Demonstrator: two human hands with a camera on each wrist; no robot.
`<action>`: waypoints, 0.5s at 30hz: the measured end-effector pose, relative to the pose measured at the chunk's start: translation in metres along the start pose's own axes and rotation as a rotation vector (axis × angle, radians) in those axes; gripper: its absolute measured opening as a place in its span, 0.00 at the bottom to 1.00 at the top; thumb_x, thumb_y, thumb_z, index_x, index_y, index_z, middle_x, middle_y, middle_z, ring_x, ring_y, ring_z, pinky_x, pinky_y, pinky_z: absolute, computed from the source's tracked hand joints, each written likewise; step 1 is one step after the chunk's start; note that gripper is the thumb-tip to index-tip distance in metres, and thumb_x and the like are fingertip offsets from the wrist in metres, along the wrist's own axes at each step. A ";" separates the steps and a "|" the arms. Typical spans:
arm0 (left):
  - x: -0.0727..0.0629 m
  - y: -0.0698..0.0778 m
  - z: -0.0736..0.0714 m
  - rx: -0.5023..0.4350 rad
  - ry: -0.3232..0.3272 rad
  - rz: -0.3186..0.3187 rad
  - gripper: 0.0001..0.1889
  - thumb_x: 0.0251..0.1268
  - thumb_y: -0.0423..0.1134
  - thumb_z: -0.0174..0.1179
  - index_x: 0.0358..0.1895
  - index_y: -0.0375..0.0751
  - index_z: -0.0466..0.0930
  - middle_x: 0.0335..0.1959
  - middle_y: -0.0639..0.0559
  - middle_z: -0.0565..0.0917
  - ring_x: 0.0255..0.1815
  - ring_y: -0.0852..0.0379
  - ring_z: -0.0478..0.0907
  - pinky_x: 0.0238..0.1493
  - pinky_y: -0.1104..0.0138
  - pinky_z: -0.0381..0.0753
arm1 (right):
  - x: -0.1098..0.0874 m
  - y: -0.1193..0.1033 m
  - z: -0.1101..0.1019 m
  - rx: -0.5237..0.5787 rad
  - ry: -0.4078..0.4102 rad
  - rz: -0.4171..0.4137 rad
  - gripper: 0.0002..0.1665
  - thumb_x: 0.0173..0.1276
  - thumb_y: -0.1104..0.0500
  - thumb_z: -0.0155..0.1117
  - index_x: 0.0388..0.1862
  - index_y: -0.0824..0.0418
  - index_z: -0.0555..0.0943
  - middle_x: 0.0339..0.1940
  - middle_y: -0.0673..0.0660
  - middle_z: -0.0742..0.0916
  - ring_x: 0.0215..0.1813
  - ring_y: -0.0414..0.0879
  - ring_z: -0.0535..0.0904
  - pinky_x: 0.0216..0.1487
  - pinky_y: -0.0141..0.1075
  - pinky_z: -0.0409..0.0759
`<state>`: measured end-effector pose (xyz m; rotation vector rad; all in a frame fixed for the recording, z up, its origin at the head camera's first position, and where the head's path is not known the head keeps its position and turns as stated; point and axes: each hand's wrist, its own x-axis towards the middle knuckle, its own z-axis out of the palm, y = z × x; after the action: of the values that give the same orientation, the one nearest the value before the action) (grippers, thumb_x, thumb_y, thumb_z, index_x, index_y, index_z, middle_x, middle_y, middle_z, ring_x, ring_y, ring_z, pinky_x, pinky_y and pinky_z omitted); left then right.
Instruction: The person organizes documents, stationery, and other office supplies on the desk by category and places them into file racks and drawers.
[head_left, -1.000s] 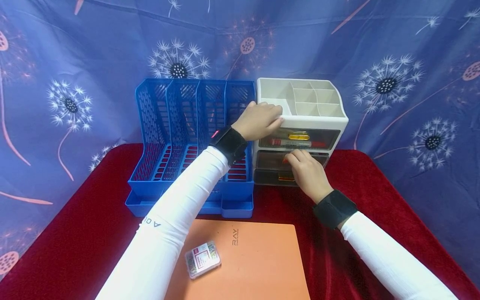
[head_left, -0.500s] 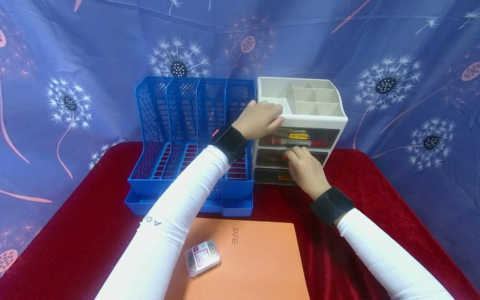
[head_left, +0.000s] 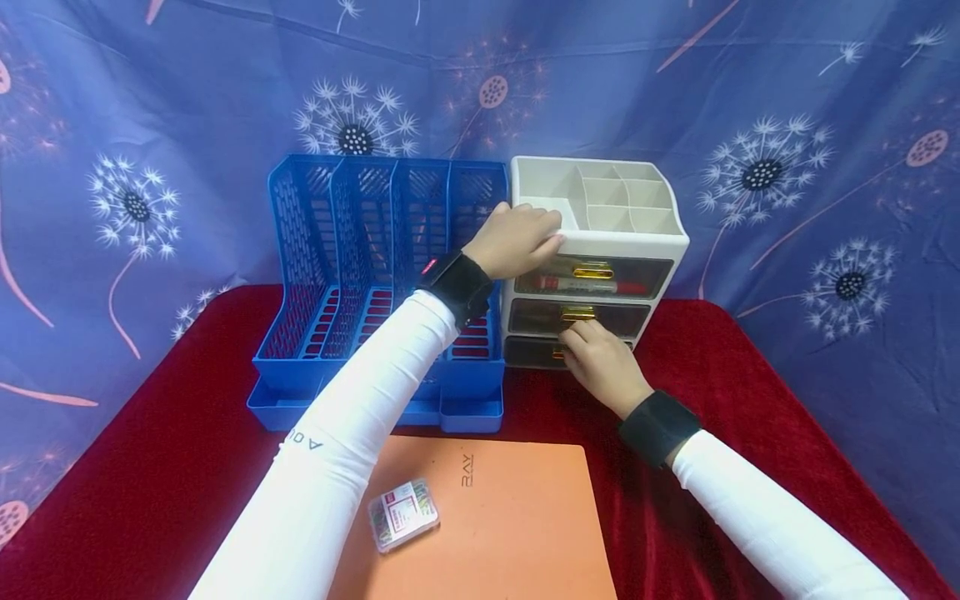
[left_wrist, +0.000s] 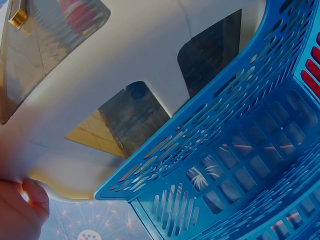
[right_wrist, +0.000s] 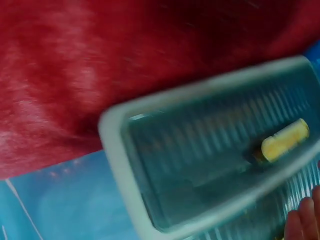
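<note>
A white desk organizer (head_left: 622, 244) with smoky see-through drawers stands at the back right. My left hand (head_left: 516, 242) grips its top front edge near the left corner, fingers over the rim and thumb in front; part of that hand shows beside the white body in the left wrist view. My right hand (head_left: 603, 367) is in front of the lower drawers, loosely bent and holding nothing. Its fingertips are just below the gold handle (head_left: 577, 314) of the middle drawer (head_left: 536, 317). In the right wrist view, fingers (right_wrist: 309, 216) appear near the bottom drawer's yellow handle (right_wrist: 285, 141).
A blue mesh file rack (head_left: 300, 367) stands left of the organizer. A red marker (head_left: 592, 286) lies inside the top drawer. An orange folder (head_left: 517, 517) lies in front on the red cloth (head_left: 180, 467), with a small clear case (head_left: 403, 514) on it.
My right hand has come off the middle drawer's handle and moved slightly down and left, uncovering that handle. My left hand has stayed on the organizer's edge.
</note>
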<state>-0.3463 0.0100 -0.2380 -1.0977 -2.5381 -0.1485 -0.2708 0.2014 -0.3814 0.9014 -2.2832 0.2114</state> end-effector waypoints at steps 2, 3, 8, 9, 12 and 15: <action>0.000 0.001 -0.001 -0.001 -0.001 0.000 0.15 0.74 0.50 0.39 0.41 0.46 0.71 0.34 0.54 0.76 0.38 0.55 0.71 0.41 0.60 0.62 | -0.003 0.000 0.004 -0.029 -0.047 -0.006 0.13 0.49 0.72 0.69 0.33 0.64 0.78 0.32 0.58 0.80 0.36 0.51 0.76 0.36 0.42 0.77; 0.000 0.002 -0.001 0.000 -0.003 0.001 0.15 0.74 0.50 0.38 0.42 0.46 0.71 0.34 0.54 0.76 0.38 0.55 0.71 0.41 0.60 0.62 | -0.005 0.000 0.006 -0.046 -0.071 -0.005 0.13 0.49 0.72 0.69 0.33 0.63 0.78 0.32 0.57 0.79 0.35 0.51 0.76 0.36 0.41 0.77; 0.000 0.001 -0.001 0.009 -0.005 0.001 0.15 0.74 0.49 0.39 0.43 0.45 0.72 0.35 0.54 0.77 0.39 0.55 0.72 0.41 0.61 0.62 | -0.007 -0.003 0.015 -0.096 -0.156 0.019 0.14 0.50 0.71 0.69 0.35 0.63 0.77 0.32 0.57 0.79 0.35 0.50 0.75 0.34 0.39 0.78; 0.000 0.001 -0.001 0.011 -0.005 0.002 0.15 0.74 0.49 0.39 0.43 0.45 0.72 0.35 0.54 0.77 0.39 0.55 0.72 0.41 0.61 0.62 | -0.007 -0.004 0.016 -0.101 -0.158 0.020 0.14 0.50 0.72 0.68 0.35 0.63 0.76 0.32 0.57 0.79 0.35 0.50 0.75 0.33 0.39 0.78; -0.001 0.001 -0.001 0.007 -0.006 0.000 0.15 0.74 0.49 0.39 0.43 0.45 0.72 0.35 0.54 0.77 0.39 0.55 0.72 0.41 0.61 0.62 | -0.006 -0.005 0.019 -0.123 -0.154 0.013 0.13 0.51 0.74 0.66 0.34 0.64 0.76 0.32 0.57 0.78 0.35 0.51 0.74 0.29 0.39 0.77; -0.001 0.001 -0.002 0.010 -0.009 -0.001 0.15 0.74 0.49 0.38 0.44 0.46 0.72 0.35 0.54 0.77 0.39 0.55 0.72 0.41 0.61 0.63 | -0.006 -0.007 0.021 -0.157 -0.154 -0.003 0.15 0.50 0.78 0.64 0.34 0.65 0.76 0.32 0.58 0.78 0.35 0.51 0.74 0.27 0.39 0.77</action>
<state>-0.3440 0.0098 -0.2368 -1.0955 -2.5447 -0.1315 -0.2739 0.1922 -0.4020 0.8660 -2.4009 -0.0401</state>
